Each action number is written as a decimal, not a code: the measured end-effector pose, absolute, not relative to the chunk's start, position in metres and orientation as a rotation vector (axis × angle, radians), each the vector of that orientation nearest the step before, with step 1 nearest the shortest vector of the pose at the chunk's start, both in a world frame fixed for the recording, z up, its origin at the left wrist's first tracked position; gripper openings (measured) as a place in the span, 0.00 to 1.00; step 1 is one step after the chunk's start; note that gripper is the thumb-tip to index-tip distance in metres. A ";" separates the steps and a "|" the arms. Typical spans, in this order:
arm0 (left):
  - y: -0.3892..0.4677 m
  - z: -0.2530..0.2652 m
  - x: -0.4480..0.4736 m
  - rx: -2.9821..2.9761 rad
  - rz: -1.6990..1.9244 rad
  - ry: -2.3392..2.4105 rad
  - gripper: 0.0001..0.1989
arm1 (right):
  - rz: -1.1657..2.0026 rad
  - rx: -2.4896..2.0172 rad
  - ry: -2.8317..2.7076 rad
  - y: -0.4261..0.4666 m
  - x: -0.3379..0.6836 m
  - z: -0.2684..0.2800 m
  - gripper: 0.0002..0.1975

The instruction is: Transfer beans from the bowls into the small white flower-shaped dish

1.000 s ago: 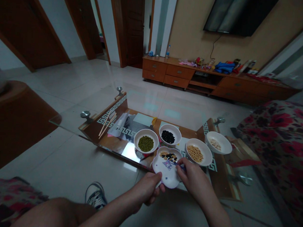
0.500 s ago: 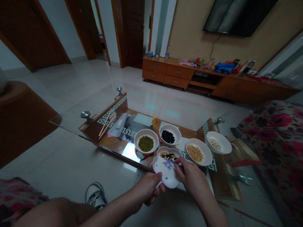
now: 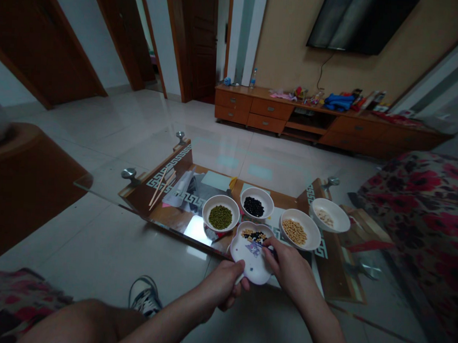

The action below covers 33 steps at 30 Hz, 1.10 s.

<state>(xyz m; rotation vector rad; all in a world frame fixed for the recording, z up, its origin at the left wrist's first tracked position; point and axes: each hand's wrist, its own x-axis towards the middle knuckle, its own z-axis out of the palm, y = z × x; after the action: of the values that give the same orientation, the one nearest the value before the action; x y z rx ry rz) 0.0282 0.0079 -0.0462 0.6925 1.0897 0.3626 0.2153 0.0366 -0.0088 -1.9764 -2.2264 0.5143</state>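
Observation:
My left hand [image 3: 230, 284] is closed on the near-left edge of a white, scallop-edged plate [image 3: 261, 272] with a purple cartoon print, thumb on top. Yellow and black beans [image 3: 255, 236] lie mixed along the plate's far side. Over the plate's right edge, my right hand [image 3: 286, 258] pinches a slim dark purple tool [image 3: 260, 245], its tip close to the beans; its kind is too small to make out. Beyond the plate stand a bowl of green beans [image 3: 220, 217], a bowl of black beans [image 3: 254, 207] and a bowl of yellow beans [image 3: 294, 232].
Farther right, another white bowl [image 3: 338, 215] contains pale pieces. All stand on a glass-topped table [image 3: 163, 224] with metal supports. Wooden chopsticks [image 3: 161, 191] and papers [image 3: 183, 187] show at its left. A low cabinet [image 3: 270, 110] lines the far wall.
The tool's tip and my right hand shift very slightly over the plate. My left hand and the bowls look the same.

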 end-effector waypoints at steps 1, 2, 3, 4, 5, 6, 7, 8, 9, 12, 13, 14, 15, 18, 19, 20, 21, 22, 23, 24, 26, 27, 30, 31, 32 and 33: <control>0.008 -0.046 0.028 0.693 0.361 1.090 0.30 | 0.520 -1.970 -2.223 0.037 0.215 -0.008 0.12; 0.008 -0.046 0.028 0.691 0.359 1.093 0.30 | 0.525 -1.964 -2.217 0.037 0.215 -0.007 0.12; 0.008 -0.046 0.028 0.688 0.356 1.094 0.29 | 0.531 -1.959 -2.210 0.037 0.215 -0.006 0.12; 0.008 -0.046 0.028 0.686 0.355 1.093 0.29 | 0.540 -1.953 -2.205 0.037 0.215 -0.004 0.12; 0.008 -0.047 0.028 0.686 0.358 1.092 0.28 | 0.547 -1.946 -2.202 0.036 0.215 -0.002 0.13; 0.008 -0.047 0.028 0.687 0.363 1.088 0.28 | 0.551 -1.938 -2.200 0.036 0.215 0.000 0.13; 0.008 -0.047 0.028 0.689 0.367 1.085 0.28 | 0.551 -1.926 -2.200 0.036 0.216 0.003 0.13; 0.008 -0.047 0.028 0.690 0.369 1.084 0.28 | 0.542 -1.916 -2.195 0.035 0.216 0.006 0.12; 0.008 -0.046 0.027 0.690 0.367 1.085 0.28 | 0.535 -1.909 -2.189 0.035 0.217 0.009 0.12; 0.008 -0.044 0.028 0.690 0.354 1.086 0.28 | 0.492 -1.918 -2.159 0.033 0.223 0.018 0.12; 0.008 -0.044 0.028 0.691 0.354 1.085 0.28 | 0.462 -1.931 -2.142 0.032 0.226 0.020 0.13; 0.008 -0.044 0.028 0.694 0.353 1.084 0.29 | 0.425 -1.951 -2.121 0.032 0.230 0.023 0.13; 0.008 -0.044 0.028 0.696 0.350 1.083 0.29 | 0.389 -1.978 -2.100 0.032 0.236 0.025 0.14; 0.008 -0.046 0.028 0.696 0.340 1.084 0.29 | 0.249 -2.103 -2.017 0.031 0.253 0.031 0.14; 0.008 -0.046 0.028 0.694 0.341 1.084 0.29 | 0.193 -2.154 -1.989 0.032 0.259 0.033 0.15; 0.008 -0.046 0.028 0.689 0.344 1.083 0.29 | 0.134 -2.205 -1.961 0.032 0.264 0.034 0.15; 0.008 -0.046 0.027 0.682 0.348 1.083 0.28 | 0.077 -2.261 -1.938 0.031 0.268 0.035 0.14; 0.008 -0.046 0.027 0.677 0.351 1.084 0.27 | 0.029 -2.318 -1.920 0.031 0.271 0.036 0.15; 0.008 -0.046 0.027 0.671 0.352 1.084 0.27 | -0.012 -2.365 -1.901 0.031 0.273 0.037 0.16; 0.008 -0.046 0.027 0.669 0.353 1.086 0.26 | -0.042 -2.397 -1.885 0.031 0.274 0.037 0.17; 0.008 -0.046 0.027 0.665 0.352 1.085 0.26 | -0.080 -2.424 -1.856 0.031 0.274 0.037 0.18; 0.008 -0.047 0.027 0.664 0.353 1.083 0.27 | -0.083 -2.418 -1.848 0.031 0.274 0.037 0.18; 0.007 -0.048 0.027 0.655 0.356 1.072 0.27 | -0.036 -2.356 -1.851 0.032 0.269 0.034 0.16; 0.007 -0.049 0.026 0.654 0.356 1.072 0.27 | 0.005 -2.333 -1.858 0.033 0.266 0.032 0.15; 0.007 -0.049 0.026 0.655 0.357 1.073 0.26 | 0.058 -2.307 -1.873 0.033 0.263 0.031 0.15; 0.007 -0.049 0.026 0.657 0.357 1.073 0.26 | 0.125 -2.294 -1.888 0.033 0.259 0.030 0.14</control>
<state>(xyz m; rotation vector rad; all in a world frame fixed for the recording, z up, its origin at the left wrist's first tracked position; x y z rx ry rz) 0.0263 0.0066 -0.0492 0.6573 1.0734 0.3572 0.2590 0.0329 0.0296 -2.2944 -1.8881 0.1247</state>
